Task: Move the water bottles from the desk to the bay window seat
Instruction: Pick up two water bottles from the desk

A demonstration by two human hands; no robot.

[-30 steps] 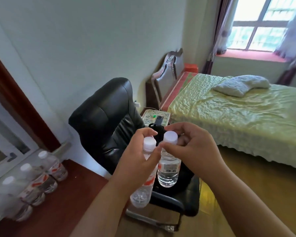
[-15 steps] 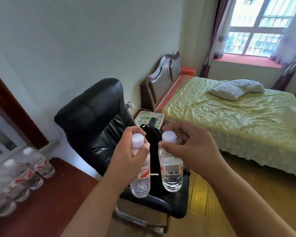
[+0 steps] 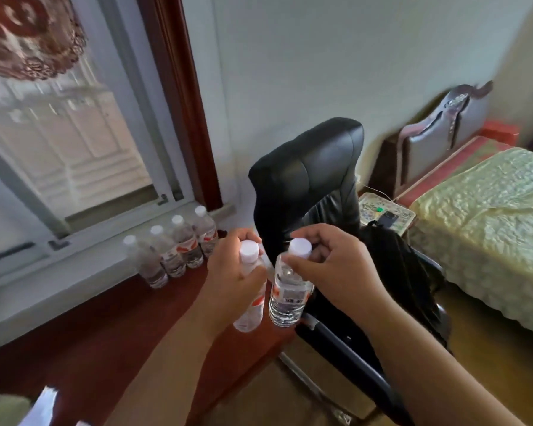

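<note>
Bottles, two, carried upright by the necks: left hand (image 3: 234,281) grips one bottle (image 3: 249,298), right hand (image 3: 333,273) pinches the other (image 3: 290,290) under its cap. Both hang over the bench (image 3: 83,348) edge. Four more bottles (image 3: 179,250) stand at 10 o'clock. Best kept vertical, apart. Water inside, apparently full.

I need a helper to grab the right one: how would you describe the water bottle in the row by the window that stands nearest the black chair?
Find the window with its dark red frame on the left. On the desk under it stand four white-capped water bottles in a row. Take the far-end bottle, the one closest to the black office chair and to the frame's corner.
</note>
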